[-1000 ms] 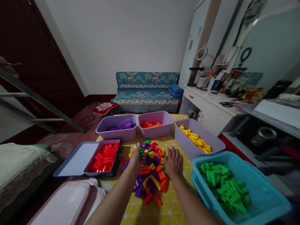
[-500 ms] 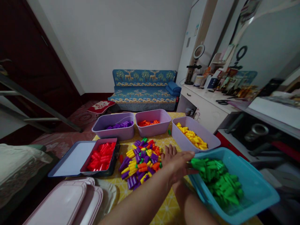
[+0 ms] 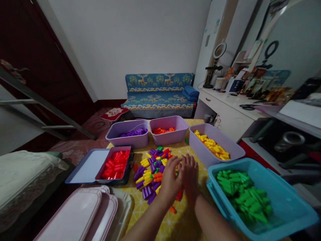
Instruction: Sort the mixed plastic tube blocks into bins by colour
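Note:
A mixed pile of small plastic toy pieces [image 3: 150, 174] in purple, yellow, orange, green and red lies mid-table; some look like vegetables. My left hand [image 3: 172, 177] reaches over its right side, fingers stretched forward, palm hidden. Close against it, my right hand [image 3: 189, 174] rests at the pile's right edge, fingers apart; no piece shows in it. To the right stands a teal bin [image 3: 278, 179] with green pieces [image 3: 244, 192] inside. An orange piece [image 3: 173, 209] and a red one [image 3: 179, 195] lie below my left hand.
Three lilac bins hold purple [image 3: 135, 133], orange [image 3: 164, 130] and yellow pieces [image 3: 212, 144] along the back. A box of red pieces [image 3: 116, 165] with an open lid [image 3: 85, 165] stands left. Pinkish lids [image 3: 72, 214] are stacked at front left, on the yellow tablecloth [image 3: 187, 221].
My left hand has left the teal bin's edge, where it was by a green piece, and come back to the pile. My right hand stays beside the pile. The view has shifted slightly left.

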`<state>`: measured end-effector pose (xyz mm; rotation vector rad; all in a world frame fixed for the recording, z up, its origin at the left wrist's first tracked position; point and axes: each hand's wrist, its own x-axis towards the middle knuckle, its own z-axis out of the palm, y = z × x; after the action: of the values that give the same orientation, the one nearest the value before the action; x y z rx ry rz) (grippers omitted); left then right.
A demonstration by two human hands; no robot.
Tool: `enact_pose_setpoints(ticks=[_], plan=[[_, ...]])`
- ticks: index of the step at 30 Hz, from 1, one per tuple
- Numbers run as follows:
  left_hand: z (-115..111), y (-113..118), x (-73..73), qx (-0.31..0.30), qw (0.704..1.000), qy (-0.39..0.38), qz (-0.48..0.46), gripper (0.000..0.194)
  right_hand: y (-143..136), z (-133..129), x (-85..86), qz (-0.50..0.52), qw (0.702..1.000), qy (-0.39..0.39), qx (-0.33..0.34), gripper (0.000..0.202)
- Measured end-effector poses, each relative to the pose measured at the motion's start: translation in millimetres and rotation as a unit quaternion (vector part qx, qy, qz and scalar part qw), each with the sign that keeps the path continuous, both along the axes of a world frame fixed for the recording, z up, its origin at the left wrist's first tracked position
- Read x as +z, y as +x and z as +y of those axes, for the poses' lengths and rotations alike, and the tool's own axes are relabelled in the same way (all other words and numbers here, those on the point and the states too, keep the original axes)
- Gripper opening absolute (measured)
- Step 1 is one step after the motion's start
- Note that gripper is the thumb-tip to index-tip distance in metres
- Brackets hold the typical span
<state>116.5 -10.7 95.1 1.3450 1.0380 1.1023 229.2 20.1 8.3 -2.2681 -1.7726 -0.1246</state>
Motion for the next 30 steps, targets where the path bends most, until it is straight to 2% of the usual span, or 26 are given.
enact_pose_setpoints(ticks=[1, 3, 5, 8, 11, 17, 22, 27, 29, 30], plan=[[-3, -18, -9.7, 0.067, 0.990, 0.078, 0.094, 0.032, 0, 1, 0.2, -0.003, 1.000, 0.006, -0.007, 0.050], [-10, -51, -32.4, 0.168, 0.948, 0.149, 0.227, 0.039, -1, 3, -0.5, -0.012, 1.000, 0.016, -0.019, 0.049], [-18, -77, -55.5, 0.270, 0.904, 0.163, 0.289, 0.040, -1, 4, -2.3, -0.021, 0.999, 0.018, -0.023, 0.049], [-24, -99, -80.8, 0.335, 0.875, 0.155, 0.312, 0.042, 0, 6, -5.6, -0.031, 0.999, 0.019, -0.022, 0.050], [-19, -110, -89.6, 0.350, 0.882, 0.104, 0.298, 0.045, 1, 6, -7.2, -0.040, 0.999, 0.017, -0.019, 0.049], [7, -122, -83.0, 0.317, 0.910, -0.006, 0.265, 0.055, 1, 6, -8.5, -0.047, 0.999, 0.021, -0.018, 0.048], [31, -126, -82.4, 0.237, 0.946, -0.008, 0.221, 0.054, 2, 7, -11.9, -0.049, 0.998, 0.024, -0.013, 0.048], [48, -127, -77.6, 0.173, 0.979, -0.003, 0.110, 0.052, 3, 8, -12.5, -0.049, 0.998, 0.022, -0.017, 0.048], [49, -127, -78.8, 0.197, 0.977, 0.001, 0.076, 0.053, 2, 8, -10.5, -0.050, 0.998, 0.020, -0.015, 0.048], [48, -128, -80.9, 0.234, 0.970, 0.002, 0.067, 0.054, 1, 7, -9.2, -0.051, 0.998, 0.019, -0.015, 0.047]])
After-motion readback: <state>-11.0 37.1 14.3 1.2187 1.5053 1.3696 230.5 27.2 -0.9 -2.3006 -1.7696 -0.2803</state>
